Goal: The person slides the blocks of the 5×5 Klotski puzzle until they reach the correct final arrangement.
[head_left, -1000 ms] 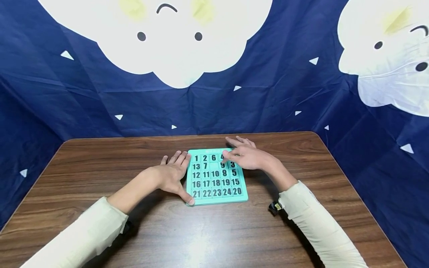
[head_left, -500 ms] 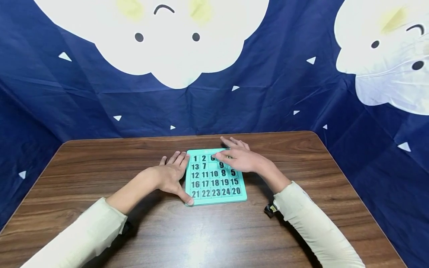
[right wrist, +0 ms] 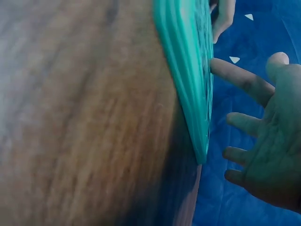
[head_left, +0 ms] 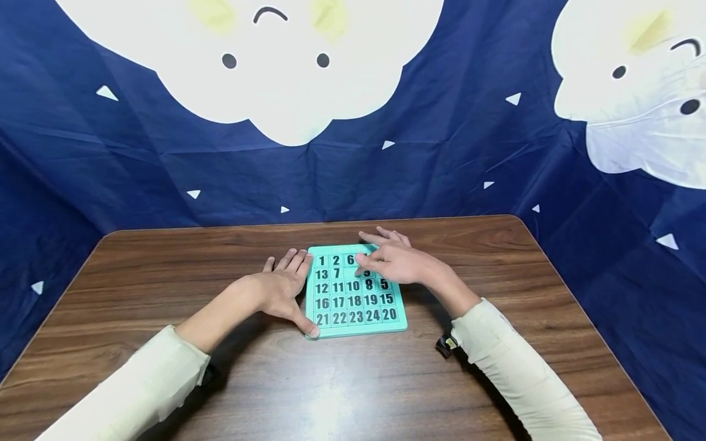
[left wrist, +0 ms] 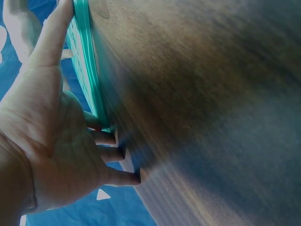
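A teal number slide puzzle [head_left: 358, 331] lies flat on the table, with rows of black-numbered tiles and a blank gap [head_left: 350, 273] in the second row, right of the 7. My left hand [head_left: 278, 293] is spread along its left side, thumb at the lower left corner and fingertips by the upper left edge. Over the upper right part of the puzzle is my right hand [head_left: 394, 262], its index fingertip down at the left side of the 9 tile [head_left: 368, 274]. Its other fingers extend past the top edge. The 4 and 3 are hidden beneath this hand.
The brown wood-grain table [head_left: 220, 386] extends around the puzzle on every side. Behind it hangs a dark blue cloth [head_left: 248, 177] printed with white clouds and small triangles. A small black device [head_left: 445, 346] sits at the right cuff.
My right hand moved left, its index finger passing from near the 4 to over the 6, then came down toward the 9 tile. The left hand stays at the puzzle's left side.
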### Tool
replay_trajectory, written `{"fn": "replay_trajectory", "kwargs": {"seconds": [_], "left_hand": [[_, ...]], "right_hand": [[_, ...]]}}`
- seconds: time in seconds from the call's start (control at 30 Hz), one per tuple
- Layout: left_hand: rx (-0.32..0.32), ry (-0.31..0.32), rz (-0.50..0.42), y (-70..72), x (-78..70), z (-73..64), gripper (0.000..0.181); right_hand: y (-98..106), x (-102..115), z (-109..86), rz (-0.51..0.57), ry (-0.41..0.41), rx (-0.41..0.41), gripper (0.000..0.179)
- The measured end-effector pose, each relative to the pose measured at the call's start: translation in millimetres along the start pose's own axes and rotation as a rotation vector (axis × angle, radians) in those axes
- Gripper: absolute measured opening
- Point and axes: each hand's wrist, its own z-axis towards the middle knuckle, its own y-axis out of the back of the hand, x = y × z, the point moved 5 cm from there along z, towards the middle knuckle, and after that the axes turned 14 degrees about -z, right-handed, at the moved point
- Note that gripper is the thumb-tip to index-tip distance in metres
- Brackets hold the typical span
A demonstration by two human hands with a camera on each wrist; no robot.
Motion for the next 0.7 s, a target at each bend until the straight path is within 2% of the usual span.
{"fn": "replay_trajectory", "kwargs": {"seconds": [0.1,0.2,0.43,0.6,0.7], "left_hand": [[0.002,0.007,-0.001,-0.2,0.6,-0.3,0.173],[-0.001,0.01,-0.008,-0.1,1.2,-0.6,0.173],[0.001,0.011,0.001,1.1,1.0,-1.2,0.174],[0.003,0.011,0.004,1.4,0.8,-1.5,0.173],[0.005,0.007,0.009,1.1,-0.1,-0.8,0.173]], "right_hand": [[-1,-1,1.1,-0.012,0.002,0.007,0.057],[1,-2,1.2,0.023,0.009,-0.007,0.058],[4,-8,-6.5,0.025,-0.032,-0.021,0.059],[-4,-5,-11.2,0.044,0.023,0.028,0.056],[0,-12,-17.6,0.043,0.009,-0.014,0.059]]}}
